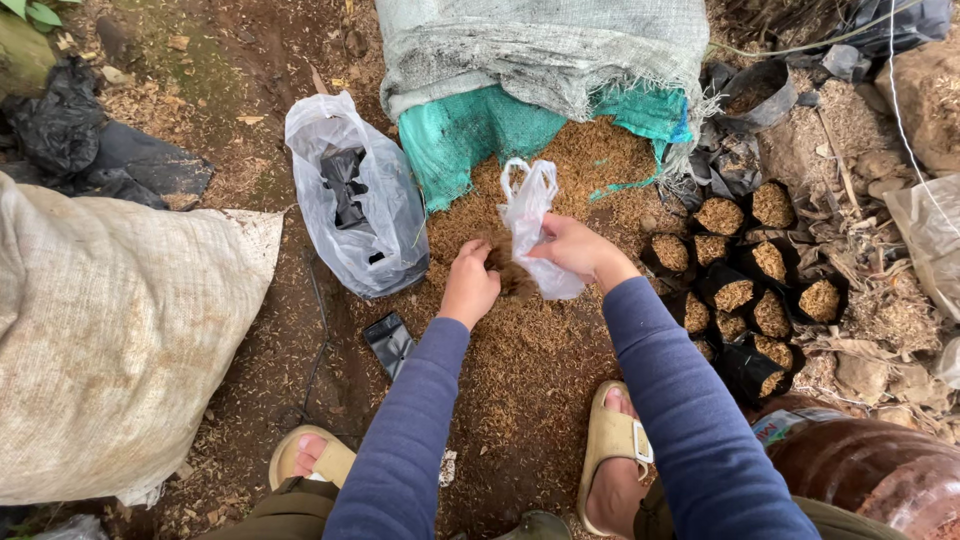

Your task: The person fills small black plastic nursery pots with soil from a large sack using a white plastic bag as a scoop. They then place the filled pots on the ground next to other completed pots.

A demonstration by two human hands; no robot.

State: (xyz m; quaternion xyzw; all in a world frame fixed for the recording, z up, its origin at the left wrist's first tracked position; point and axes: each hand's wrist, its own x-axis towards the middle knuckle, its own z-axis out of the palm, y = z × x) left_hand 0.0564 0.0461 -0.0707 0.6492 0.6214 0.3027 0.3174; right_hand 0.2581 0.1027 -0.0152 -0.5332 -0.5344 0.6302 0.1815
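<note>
My right hand (575, 247) grips a small clear plastic bag (530, 215) by its side, its mouth held open and its handles sticking up. My left hand (470, 283) is cupped around a clump of brown husk, pressed against the bag's mouth just above a pile of rice husk (520, 350) spread on the ground. Both arms wear blue long sleeves. The husk spills from a torn green and grey woven sack (540, 70) lying beyond my hands.
A clear bag holding black plastic pieces (357, 195) lies to the left. Several small black nursery bags filled with husk (750, 290) stand at the right. A big tan sack (110, 330) fills the left. One empty black bag (388, 343) lies flat. My sandalled feet are at the bottom.
</note>
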